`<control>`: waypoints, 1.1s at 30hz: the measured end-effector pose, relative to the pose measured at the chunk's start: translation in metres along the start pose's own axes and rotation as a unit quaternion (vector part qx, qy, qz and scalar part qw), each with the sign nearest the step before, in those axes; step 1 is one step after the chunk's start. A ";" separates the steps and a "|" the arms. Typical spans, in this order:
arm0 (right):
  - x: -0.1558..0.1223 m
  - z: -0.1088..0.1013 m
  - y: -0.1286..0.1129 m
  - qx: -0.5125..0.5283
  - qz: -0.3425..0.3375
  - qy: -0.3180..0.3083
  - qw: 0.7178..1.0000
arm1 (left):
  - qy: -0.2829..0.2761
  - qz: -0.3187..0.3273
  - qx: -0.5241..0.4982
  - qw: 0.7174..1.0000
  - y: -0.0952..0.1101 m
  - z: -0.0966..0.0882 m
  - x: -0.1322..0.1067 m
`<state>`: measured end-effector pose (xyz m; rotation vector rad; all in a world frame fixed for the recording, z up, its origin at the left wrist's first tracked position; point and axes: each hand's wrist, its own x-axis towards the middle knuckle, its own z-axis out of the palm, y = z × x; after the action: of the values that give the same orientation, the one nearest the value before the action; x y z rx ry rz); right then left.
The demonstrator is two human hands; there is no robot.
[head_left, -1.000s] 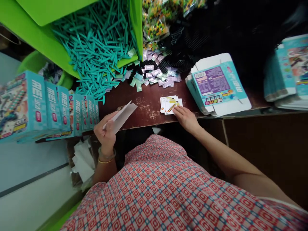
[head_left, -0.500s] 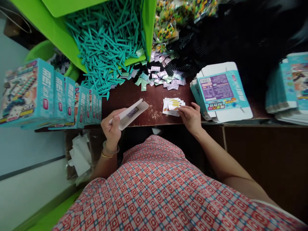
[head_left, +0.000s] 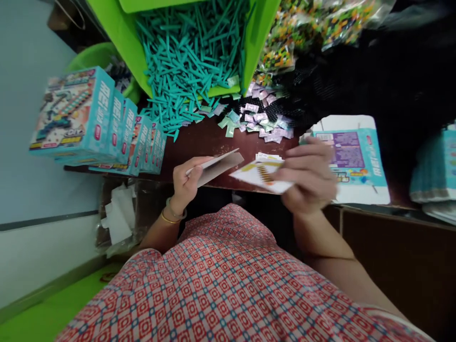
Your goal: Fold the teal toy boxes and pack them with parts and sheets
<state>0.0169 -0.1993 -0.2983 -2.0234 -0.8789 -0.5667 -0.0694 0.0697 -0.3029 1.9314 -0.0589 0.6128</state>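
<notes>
My left hand (head_left: 187, 179) grips a small cardboard box (head_left: 217, 170) by its side, with the box's opening tilted toward the right. My right hand (head_left: 311, 173), smeared by motion, pinches a white printed card (head_left: 259, 175) with yellow shapes and dark marks. That card is held above the table, just right of the box's mouth and apart from it. Behind it lies a small stack of similar cards (head_left: 268, 156) on the table, partly hidden by the lifted card.
Upright blue boxes (head_left: 107, 114) stand at left. A green bin (head_left: 261, 42) spills teal pointed pieces (head_left: 192, 61). Small sachets (head_left: 267, 118) lie mid-table near black mesh pieces. Flattened boxes (head_left: 356, 156) are stacked right; bags of colourful pieces (head_left: 342, 23) lie behind.
My right hand has lifted a card off the stack and brought it up near the box. My left hand still holds the box. The whole view has shifted.
</notes>
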 end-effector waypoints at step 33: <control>0.088 0.126 0.092 0.130 -0.005 -0.346 0.929 | 0.002 -0.470 -0.535 0.702 -0.106 0.087 0.072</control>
<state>0.1527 -0.0979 -0.3568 -1.9779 -1.2925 0.2890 0.0599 0.0577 -0.3869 0.6083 0.4648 -0.1639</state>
